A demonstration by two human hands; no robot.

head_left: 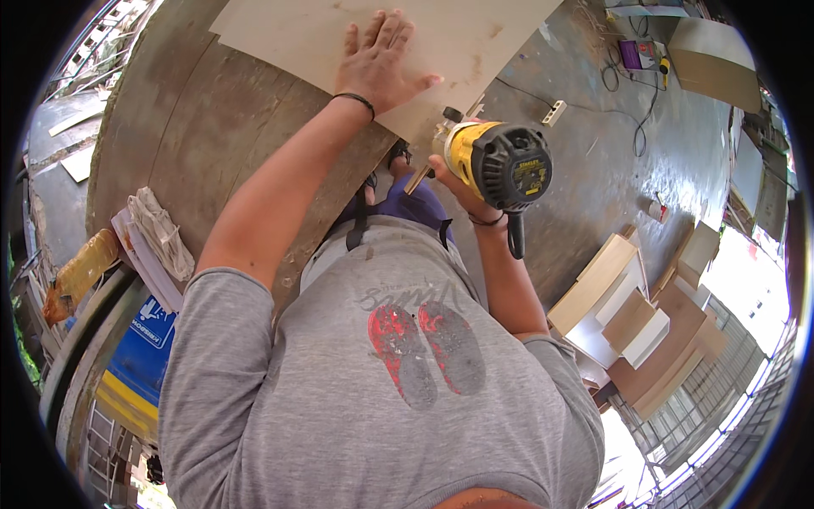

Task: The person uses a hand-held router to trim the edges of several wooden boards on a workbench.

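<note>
My left hand (pixel 380 72) lies flat on a pale board (pixel 462 38), fingers and thumb spread, pressing nothing but its surface. The board rests on a worn wooden workbench (pixel 220 127), with one corner reaching toward me. At that corner my right hand (pixel 456 182) is wrapped round the body of a yellow and black trim router (pixel 511 165). Its black round top with vents faces up, and the cord drops from it beside my wrist. The router's base is next to the board's right edge; its bit is hidden. A narrow brownish strip (pixel 417 180) sticks out by my right fingers.
On the floor to the right lie a dark cable (pixel 642 127) and a pale socket strip (pixel 554 113). Farther right stand wooden cabinet pieces (pixel 606 293) and a box-like panel (pixel 712 64). A blue and yellow drum (pixel 140 348) and cloths (pixel 157 237) are at my left.
</note>
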